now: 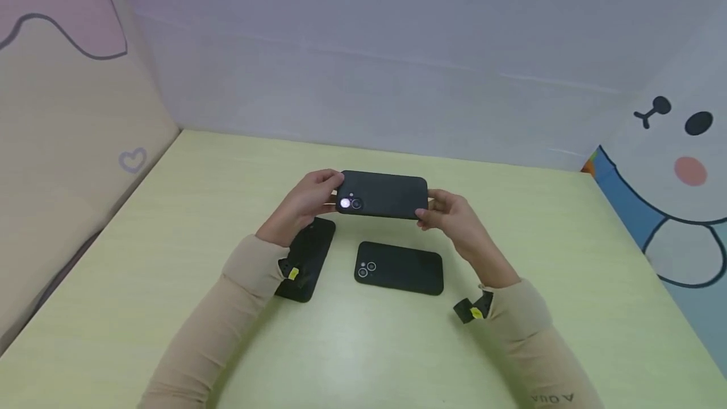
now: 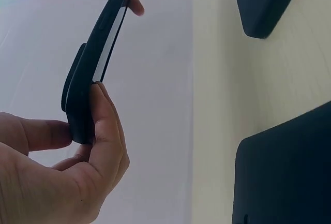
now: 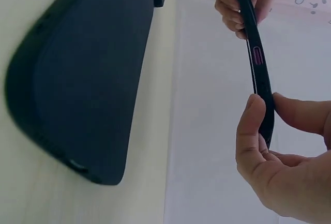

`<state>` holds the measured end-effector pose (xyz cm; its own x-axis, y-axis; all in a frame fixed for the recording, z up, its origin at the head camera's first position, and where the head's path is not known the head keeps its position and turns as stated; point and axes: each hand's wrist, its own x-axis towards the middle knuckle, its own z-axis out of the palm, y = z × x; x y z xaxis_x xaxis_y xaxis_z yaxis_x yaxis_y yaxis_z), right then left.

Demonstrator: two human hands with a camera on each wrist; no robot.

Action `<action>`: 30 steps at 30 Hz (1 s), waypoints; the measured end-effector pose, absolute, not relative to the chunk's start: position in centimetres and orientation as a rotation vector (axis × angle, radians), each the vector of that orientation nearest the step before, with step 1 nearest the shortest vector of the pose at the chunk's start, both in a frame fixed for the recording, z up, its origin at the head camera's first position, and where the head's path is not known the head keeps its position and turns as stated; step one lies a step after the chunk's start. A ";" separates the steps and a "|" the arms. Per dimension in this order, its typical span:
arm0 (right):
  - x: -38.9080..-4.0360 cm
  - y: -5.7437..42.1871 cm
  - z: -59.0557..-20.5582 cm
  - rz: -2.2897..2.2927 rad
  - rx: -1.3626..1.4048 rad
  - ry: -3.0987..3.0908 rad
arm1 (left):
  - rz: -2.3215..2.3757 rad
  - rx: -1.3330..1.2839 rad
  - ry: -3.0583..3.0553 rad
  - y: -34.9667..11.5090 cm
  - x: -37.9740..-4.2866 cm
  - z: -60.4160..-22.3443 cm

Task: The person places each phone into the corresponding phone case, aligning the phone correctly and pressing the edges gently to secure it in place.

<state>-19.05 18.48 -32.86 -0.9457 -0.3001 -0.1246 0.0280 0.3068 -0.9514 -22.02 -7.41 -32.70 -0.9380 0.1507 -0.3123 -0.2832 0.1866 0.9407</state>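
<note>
A smartphone in a black case [image 1: 392, 194] is held sideways above the table, its camera side facing the head view. My left hand [image 1: 303, 201] pinches its camera end between thumb and fingers. The opposite end is gripped by my right hand [image 1: 454, 216], thumb on the back. In the right wrist view, a pinkish button shows through a slot in the case edge [image 3: 258, 56]. On the table below lies a second black phone [image 1: 400, 268], its two camera lenses facing up. A third black phone [image 1: 312, 257] lies to the left, partly hidden by my left wrist.
The pale yellow table [image 1: 341, 346] runs back to a plain whitish wall sheet [image 1: 363, 81]. A cartoon-printed panel [image 1: 690, 207] stands along the right side, and a cream and pink panel [image 1: 68, 112] along the left. Small black devices with yellow marks sit at both wrists.
</note>
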 end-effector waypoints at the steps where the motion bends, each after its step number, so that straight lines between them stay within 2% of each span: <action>1: -19.1 18.5 -33.0 -1.667 -0.246 2.314 | 1.798 -0.115 2.140 -7.3 -22.1 -32.7; 14: -20.3 19.5 -33.4 -1.522 -0.283 2.352 | 1.575 0.023 2.384 -6.2 -22.8 -32.6; 30: -21.7 20.3 -34.1 -1.203 -0.278 2.503 | 0.995 0.261 2.568 -4.8 -24.1 -33.1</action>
<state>-21.68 20.26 -34.07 -0.9199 -0.3212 -0.2251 -0.0248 0.6205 -0.7838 -24.12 -4.77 -33.07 -0.9133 0.3005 -0.2748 0.0371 0.7333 0.6789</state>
